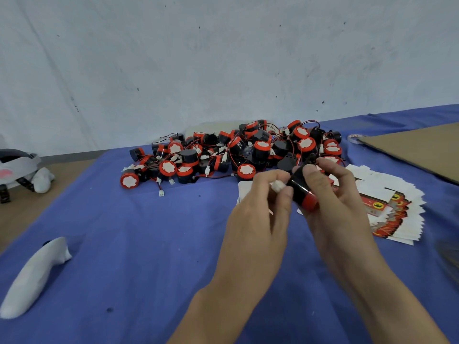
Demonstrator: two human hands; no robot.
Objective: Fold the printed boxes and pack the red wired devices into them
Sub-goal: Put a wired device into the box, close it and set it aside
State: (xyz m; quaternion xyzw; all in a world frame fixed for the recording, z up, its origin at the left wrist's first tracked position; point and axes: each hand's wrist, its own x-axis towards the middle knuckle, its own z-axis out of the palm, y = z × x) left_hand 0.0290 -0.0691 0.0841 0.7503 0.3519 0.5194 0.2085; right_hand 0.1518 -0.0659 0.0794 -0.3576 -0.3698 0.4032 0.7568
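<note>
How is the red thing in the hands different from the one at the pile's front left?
The held device is up in the right hand, its white plug pinched by the left hand; the pile-edge device lies untouched on the blue cloth. The held device shows its black side and red rim; the pile-edge device shows its white sticker. Both are black with red ends.

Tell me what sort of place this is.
Probably a hand-packing workbench: a heap of red-and-black wired devices lies on the blue cloth-covered table, a stack of flat printed white-and-red cardboard boxes waits beside it, and the right hand grips one device whose white plug the left hand pinches.
</note>
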